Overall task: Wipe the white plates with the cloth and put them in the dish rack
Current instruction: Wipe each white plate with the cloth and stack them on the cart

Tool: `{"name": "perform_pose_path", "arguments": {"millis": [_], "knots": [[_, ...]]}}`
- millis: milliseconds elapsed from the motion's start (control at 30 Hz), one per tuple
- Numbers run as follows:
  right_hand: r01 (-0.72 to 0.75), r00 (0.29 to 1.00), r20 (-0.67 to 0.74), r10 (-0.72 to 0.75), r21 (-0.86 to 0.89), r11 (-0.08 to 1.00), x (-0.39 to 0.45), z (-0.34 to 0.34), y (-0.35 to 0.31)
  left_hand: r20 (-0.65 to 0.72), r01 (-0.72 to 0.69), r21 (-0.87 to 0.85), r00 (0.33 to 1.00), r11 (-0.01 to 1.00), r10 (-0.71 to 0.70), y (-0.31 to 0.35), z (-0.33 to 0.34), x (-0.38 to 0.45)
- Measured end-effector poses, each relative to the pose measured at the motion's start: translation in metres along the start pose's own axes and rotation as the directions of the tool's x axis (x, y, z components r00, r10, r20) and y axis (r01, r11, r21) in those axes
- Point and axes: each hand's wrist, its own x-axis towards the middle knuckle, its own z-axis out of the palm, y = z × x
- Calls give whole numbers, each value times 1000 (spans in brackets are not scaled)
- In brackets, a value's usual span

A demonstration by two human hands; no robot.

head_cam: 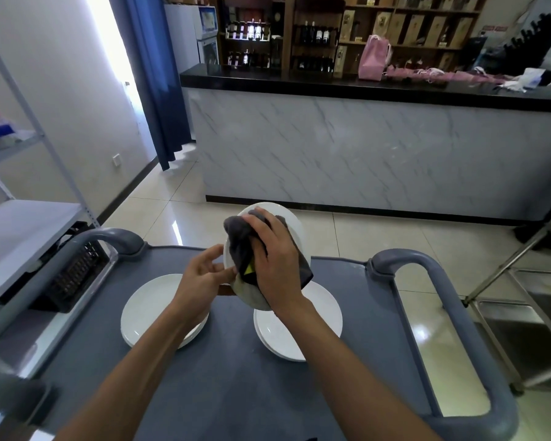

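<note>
A white plate (pixel 291 226) is held tilted above the grey cart top (pixel 229 370). My left hand (pixel 201 281) grips its lower left rim. My right hand (pixel 275 259) presses a dark grey cloth (pixel 239 246) against the plate's face, fingers curled over the cloth. The cloth hides most of the plate. Two stacks of white plates lie on the cart below: one on the left (pixel 150 307), partly under my left forearm, and one on the right (pixel 318 316). No dish rack is clearly in view.
The cart has raised grey handles at the left (pixel 109 240) and right (pixel 427 268). A white metal shelf unit with a black crate (pixel 74 275) stands at the left. A steel sink stand (pixel 528 313) is at the right. A marble-fronted counter (pixel 363 154) is ahead.
</note>
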Motion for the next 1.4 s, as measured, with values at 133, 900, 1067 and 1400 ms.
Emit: {"name": "perform_pose_path", "arguments": {"millis": [133,900,1067,1400], "knots": [[70,994,95,-53,-179,981,7,1,-4,-69,-22,-136,998,991,12,-7,0,-3],[-279,953,118,278,-9,960,47,-11,5,-10,-86,-198,996,976,85,8,0,-14],[-323,942,106,318,34,946,55,-20,15,-33,-106,-257,994,961,101,7,-3,-18],[-384,909,182,374,20,923,47,-37,34,-51,-82,-340,996,937,69,-1,-14,-22]]}}
